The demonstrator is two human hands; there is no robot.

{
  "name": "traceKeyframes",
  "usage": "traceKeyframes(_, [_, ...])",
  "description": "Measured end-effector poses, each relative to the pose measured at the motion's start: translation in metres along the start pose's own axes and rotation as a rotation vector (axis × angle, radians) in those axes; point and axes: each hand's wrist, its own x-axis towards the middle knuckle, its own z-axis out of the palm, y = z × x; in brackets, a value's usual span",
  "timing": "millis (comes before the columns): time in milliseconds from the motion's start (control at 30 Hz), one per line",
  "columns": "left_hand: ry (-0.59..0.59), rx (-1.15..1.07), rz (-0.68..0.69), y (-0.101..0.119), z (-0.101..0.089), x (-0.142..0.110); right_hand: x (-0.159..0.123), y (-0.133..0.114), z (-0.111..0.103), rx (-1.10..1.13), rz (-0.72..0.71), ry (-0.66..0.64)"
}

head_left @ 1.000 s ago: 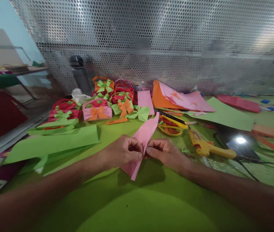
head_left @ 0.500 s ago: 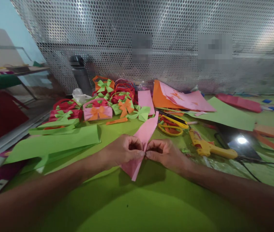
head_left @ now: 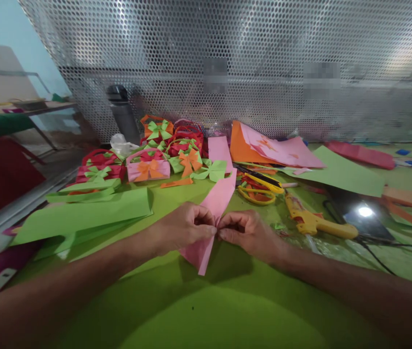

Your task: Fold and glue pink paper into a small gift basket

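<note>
A long strip of pink paper (head_left: 220, 196) stands slanted above the green table (head_left: 223, 315), and both my hands pinch it at its middle. My left hand (head_left: 182, 228) is curled closed on the strip's left side. From the other side my right hand (head_left: 247, 231) grips it, fingertips pressed against those of the left. The strip's upper end points toward the paper bows; its lower end (head_left: 201, 257) hangs below my fingers.
Paper baskets with bows (head_left: 147, 167) crowd the back. Green sheets (head_left: 85, 213) lie at left, pink and orange sheets (head_left: 274, 148) at back right. Yellow scissors (head_left: 258, 190), a yellow glue gun (head_left: 311, 220) and a phone (head_left: 362, 215) lie to the right. A dark bottle (head_left: 122, 114) stands by the perforated metal wall.
The right fingers have closed in against the left fingertips, tightening the pinch on the pink strip. The strip's position has barely shifted.
</note>
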Motion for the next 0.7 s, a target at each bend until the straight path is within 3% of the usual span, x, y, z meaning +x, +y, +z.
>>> traceKeyframes(133, [0.042,-0.06,-0.038,0.001,0.001,-0.001,-0.002,-0.001,0.0,-0.033,0.014,0.011])
traceKeyframes(267, [0.176,-0.205,-0.127,0.006,0.001,0.002,-0.007,-0.005,0.001,-0.103,-0.017,-0.009])
traceKeyframes(400, [0.244,-0.332,-0.1,0.005,0.004,0.009,-0.01,-0.009,0.004,-0.142,-0.063,-0.073])
traceKeyframes(533, [0.216,-0.463,-0.012,0.001,0.006,0.01,-0.005,-0.005,0.003,-0.022,-0.003,-0.017])
traceKeyframes(700, [0.095,-0.488,-0.048,-0.004,0.004,0.006,0.004,0.007,-0.001,0.206,0.11,0.063])
